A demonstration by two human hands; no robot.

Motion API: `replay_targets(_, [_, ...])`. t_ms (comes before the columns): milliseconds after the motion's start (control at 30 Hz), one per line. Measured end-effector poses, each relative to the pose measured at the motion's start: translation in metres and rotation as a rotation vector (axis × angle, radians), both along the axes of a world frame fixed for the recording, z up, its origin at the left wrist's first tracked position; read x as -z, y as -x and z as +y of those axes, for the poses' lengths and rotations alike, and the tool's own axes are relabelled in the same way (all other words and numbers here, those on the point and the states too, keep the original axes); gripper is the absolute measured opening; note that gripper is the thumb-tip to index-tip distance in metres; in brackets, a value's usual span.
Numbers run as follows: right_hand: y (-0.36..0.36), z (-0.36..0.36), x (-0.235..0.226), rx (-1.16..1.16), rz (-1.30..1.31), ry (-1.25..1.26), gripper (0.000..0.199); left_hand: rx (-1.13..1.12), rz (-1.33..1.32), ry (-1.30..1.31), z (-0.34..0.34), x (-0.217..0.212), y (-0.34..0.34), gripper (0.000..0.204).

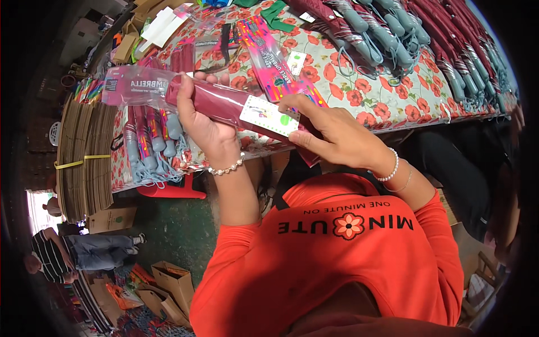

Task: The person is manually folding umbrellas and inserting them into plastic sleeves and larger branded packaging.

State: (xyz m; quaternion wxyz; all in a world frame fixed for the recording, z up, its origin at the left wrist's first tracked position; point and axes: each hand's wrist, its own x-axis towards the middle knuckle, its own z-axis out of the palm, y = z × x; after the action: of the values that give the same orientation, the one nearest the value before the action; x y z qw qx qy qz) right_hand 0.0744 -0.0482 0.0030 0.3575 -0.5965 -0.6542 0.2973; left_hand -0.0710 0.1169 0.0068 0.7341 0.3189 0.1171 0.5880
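1. The maroon packet [219,104] is lying across both grips at the upper centre of the frame, slanting down rightward, above the flowered surface [387,104].
2. A clear-and-pink sleeve end [135,87] is projecting toward the upper left, beyond the left grip [210,129].
3. The left grip is clasping the packet's left part; its thumb is bearing on the near side, and fingertips are showing past the far edge.
4. The right grip [342,132] is pinching the packet's right part between thumb and forefinger, both touching the white card [266,115].
5. The left palm is facing upward; the right hand is pointing leftward, its back showing.
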Motion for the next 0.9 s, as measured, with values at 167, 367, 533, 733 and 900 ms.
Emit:
replay_targets(167, [-0.005,0.016,0.022,-0.018,0.194,-0.017,0.035,0.055,0.007,0.043,-0.004,0.005,-0.005,0.017])
replay_targets(367, [0.006,0.024,0.039,-0.041,0.371,-0.089,0.036,0.063,0.058,0.073,0.007,0.013,0.0,0.02])
replay_targets(533, [0.013,0.013,0.027,0.068,0.01,-0.057,0.037,-0.064,0.18,0.126,0.022,0.004,0.013,0.016])
replay_targets(733, [0.015,0.032,0.038,0.205,-0.16,-0.258,0.037,0.078,0.072,0.221,-0.006,0.028,-0.02,0.018])
replay_targets(900, [0.015,0.035,0.034,0.255,0.056,-0.159,0.036,0.169,0.232,0.094,-0.042,0.035,-0.03,0.02])
